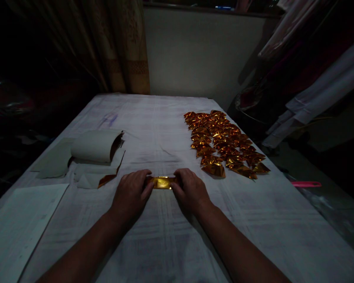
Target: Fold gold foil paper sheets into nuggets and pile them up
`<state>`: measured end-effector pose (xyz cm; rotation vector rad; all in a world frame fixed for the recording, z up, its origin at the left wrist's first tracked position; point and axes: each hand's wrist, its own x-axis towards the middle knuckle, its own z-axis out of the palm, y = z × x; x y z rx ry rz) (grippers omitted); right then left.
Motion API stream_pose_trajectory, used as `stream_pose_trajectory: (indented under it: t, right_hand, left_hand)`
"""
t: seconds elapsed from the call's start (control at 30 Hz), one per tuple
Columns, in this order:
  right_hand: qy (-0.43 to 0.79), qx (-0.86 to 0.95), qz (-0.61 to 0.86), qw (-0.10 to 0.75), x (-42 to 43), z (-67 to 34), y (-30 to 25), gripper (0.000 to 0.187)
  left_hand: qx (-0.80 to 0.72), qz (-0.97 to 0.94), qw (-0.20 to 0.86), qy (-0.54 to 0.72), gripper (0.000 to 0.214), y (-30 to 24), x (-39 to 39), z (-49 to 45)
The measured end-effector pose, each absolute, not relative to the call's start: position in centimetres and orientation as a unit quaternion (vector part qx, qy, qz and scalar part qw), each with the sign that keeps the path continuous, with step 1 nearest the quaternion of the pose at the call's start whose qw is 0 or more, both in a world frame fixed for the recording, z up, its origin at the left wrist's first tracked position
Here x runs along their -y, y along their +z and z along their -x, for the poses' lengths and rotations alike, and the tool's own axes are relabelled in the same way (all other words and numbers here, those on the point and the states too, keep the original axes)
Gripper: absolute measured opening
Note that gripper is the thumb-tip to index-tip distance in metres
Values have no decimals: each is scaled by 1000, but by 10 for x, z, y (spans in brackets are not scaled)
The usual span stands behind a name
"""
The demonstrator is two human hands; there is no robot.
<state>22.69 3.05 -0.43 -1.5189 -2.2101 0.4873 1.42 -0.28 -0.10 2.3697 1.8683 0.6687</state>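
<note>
A narrow strip of gold foil paper (pixel 161 182) lies on the white cloth-covered table (pixel 165 236) in front of me. My left hand (pixel 131 194) pinches its left end with curled fingers. My right hand (pixel 190 190) pinches its right end the same way. The strip's two ends are hidden under my fingers. Further back on the right lies a spread of several folded gold foil pieces (pixel 224 143), laid out in rows.
A curled stack of paper sheets with gold undersides (pixel 97 157) lies to the left of my hands. A flat white sheet (pixel 20 220) sits at the near left. Curtains (pixel 120 47) hang behind; hanging clothes (pixel 321 78) and a pink object (pixel 306 184) are off the right edge.
</note>
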Motion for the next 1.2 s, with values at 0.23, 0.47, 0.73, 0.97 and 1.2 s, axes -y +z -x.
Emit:
stream_pose_trajectory:
  t: [0.23,0.47,0.73,0.97,1.2]
  right_hand:
    - [137,870,437,180,-20,-217,0,35]
    - [176,897,398,78,0,-210,2,66]
    - [159,873,461,36,-2,-234,1,72]
    - [169,871,460,37,0,-235,1,74]
    - [167,875,453,50,0,-237,2,74]
  left_hand:
    - [-589,-786,17,188,10,0,4,-19]
    - [-588,-783,27,201,12,-4,5,-16]
    - [-601,-773,-3,204,15,1,10,-8]
    - [-480,-862,-13,161,41,-3,24,-28]
    - [-488,-869,9,81,57,-10,36,-9]
